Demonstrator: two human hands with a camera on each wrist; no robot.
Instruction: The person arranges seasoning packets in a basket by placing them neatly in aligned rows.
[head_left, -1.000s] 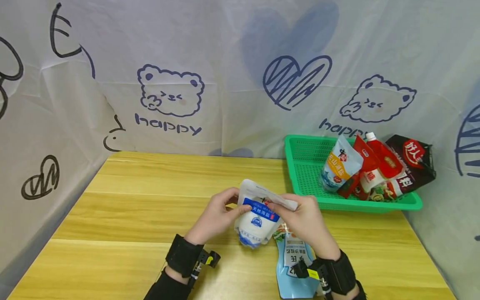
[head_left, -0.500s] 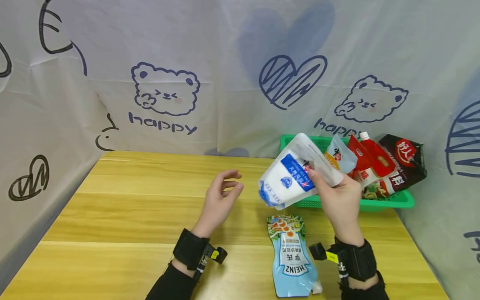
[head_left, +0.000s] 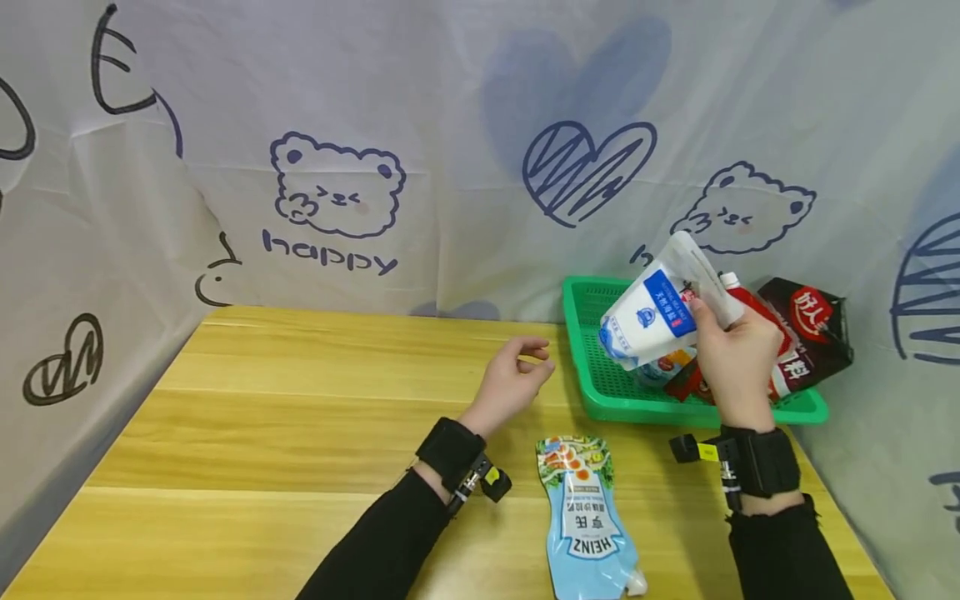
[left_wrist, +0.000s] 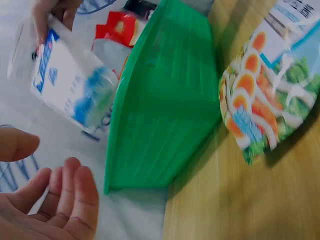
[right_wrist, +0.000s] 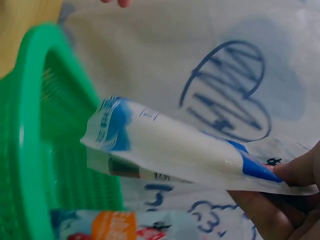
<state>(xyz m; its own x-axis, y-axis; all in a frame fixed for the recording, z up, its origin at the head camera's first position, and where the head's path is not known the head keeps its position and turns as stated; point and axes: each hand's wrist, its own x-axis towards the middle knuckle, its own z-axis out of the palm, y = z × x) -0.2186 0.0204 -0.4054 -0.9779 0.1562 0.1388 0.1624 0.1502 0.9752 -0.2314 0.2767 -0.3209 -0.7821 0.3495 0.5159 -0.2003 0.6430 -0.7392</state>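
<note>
My right hand (head_left: 738, 358) pinches the top edge of a white and blue salt pouch (head_left: 649, 315), thumb on its front. The pouch tilts over the green basket (head_left: 600, 400), its bottom pointing left. The right wrist view shows the same salt pouch (right_wrist: 175, 142) side-on above the basket's inside. My left hand (head_left: 513, 379) hovers left of the basket with relaxed fingers and nothing in them; in the left wrist view the left hand (left_wrist: 60, 200) appears palm up. A light-blue Heinz spouted pouch (head_left: 588, 525) lies on the table in front of the basket.
Inside the basket, toward its right, are a black packet (head_left: 810, 325), a red spouted pouch (head_left: 765, 312) and an orange-and-blue pouch (head_left: 667, 367), partly hidden by the salt pouch. The wooden table (head_left: 300, 417) meets a white cloth (head_left: 465, 233) behind it.
My left hand has let go of the salt pouch. The right hand has carried it right and up, over the basket. The left hand dropped back, then moved right toward the basket.
</note>
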